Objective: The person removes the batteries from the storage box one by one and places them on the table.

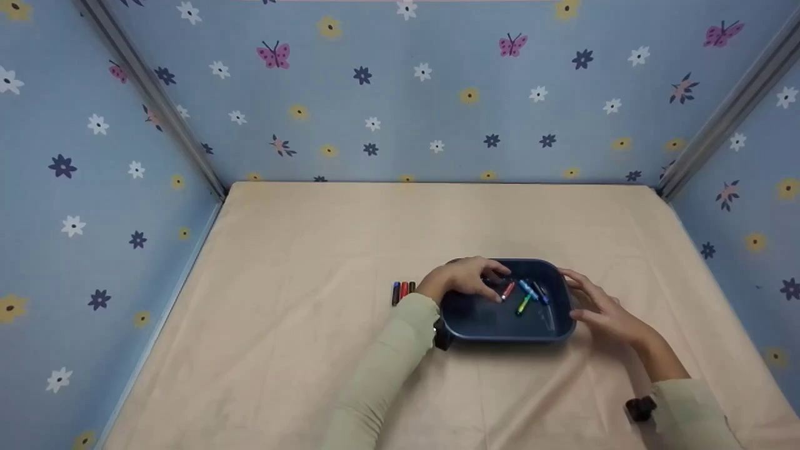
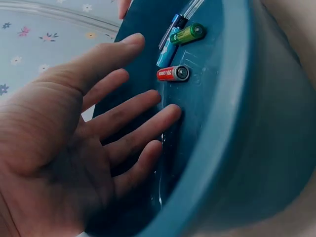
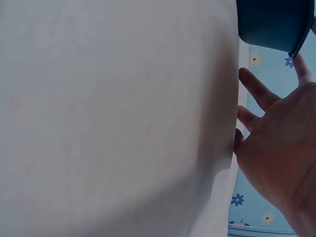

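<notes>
In the head view, the left hand (image 1: pixel 465 276) reaches over the left part of a dark blue rounded basin (image 1: pixel 500 328), loosely spread. The right hand (image 1: pixel 606 315) rests at the basin's right rim without wrapping round it. Inside the basin lie a red battery (image 1: pixel 508 290), just beside the left hand, and farther right a light blue battery (image 1: pixel 528 289), a green battery (image 1: pixel 524 304) and a dark blue battery (image 1: pixel 541 294). Three battery-like cylinders (image 1: pixel 404 292) lie on the cream cloth (image 1: pixel 281 312) left of the basin.

In the left wrist view, that hand's palm is bare and its fingers (image 2: pixel 123 111) are parted and slightly bent, near the red battery but not gripping it.

In the right wrist view, the right hand is extended and parted, one fingertip at the basin's rim.
</notes>
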Available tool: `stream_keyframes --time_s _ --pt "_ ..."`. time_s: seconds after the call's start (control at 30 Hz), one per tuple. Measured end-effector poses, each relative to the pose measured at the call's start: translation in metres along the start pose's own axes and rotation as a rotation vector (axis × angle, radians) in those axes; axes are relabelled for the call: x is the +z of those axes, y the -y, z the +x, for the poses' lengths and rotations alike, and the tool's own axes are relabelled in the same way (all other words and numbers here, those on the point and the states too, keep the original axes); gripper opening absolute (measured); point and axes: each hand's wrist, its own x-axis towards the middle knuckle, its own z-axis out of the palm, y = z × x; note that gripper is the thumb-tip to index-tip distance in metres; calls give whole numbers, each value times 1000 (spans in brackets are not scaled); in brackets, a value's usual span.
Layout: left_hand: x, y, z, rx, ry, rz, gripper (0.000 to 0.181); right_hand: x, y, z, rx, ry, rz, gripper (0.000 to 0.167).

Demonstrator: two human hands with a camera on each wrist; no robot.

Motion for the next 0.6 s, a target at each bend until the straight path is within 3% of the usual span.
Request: stream_keyframes --time_s 0.37,0.6 --pt "10 -1 9 3 -14 -116 68 0 1 0 17 -7 -30 77" --pt "15 -4 12 -11 -34 -88 65 0 0 1 1 -1 -10 77"
